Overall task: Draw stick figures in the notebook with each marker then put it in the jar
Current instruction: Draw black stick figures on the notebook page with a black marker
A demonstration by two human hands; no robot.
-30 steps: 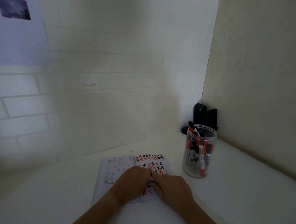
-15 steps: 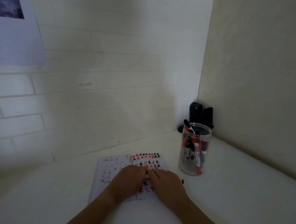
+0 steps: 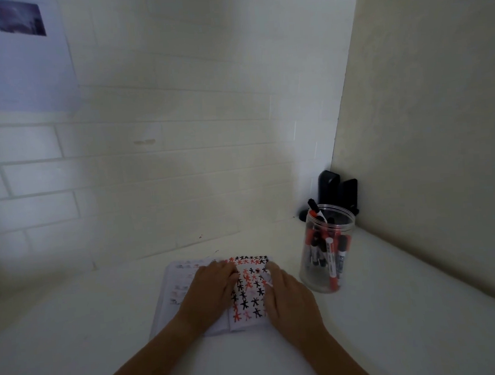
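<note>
Both hands have slid apart, left hand [image 3: 210,291] and right hand [image 3: 287,296] pressing flat, fingers straight, on the open notebook [image 3: 248,288]; jar [image 3: 327,249] right.

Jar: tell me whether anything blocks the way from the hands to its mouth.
Nothing visible does. The jar stands open-topped right of the notebook; markers already stand inside, one poking above the rim.
</note>
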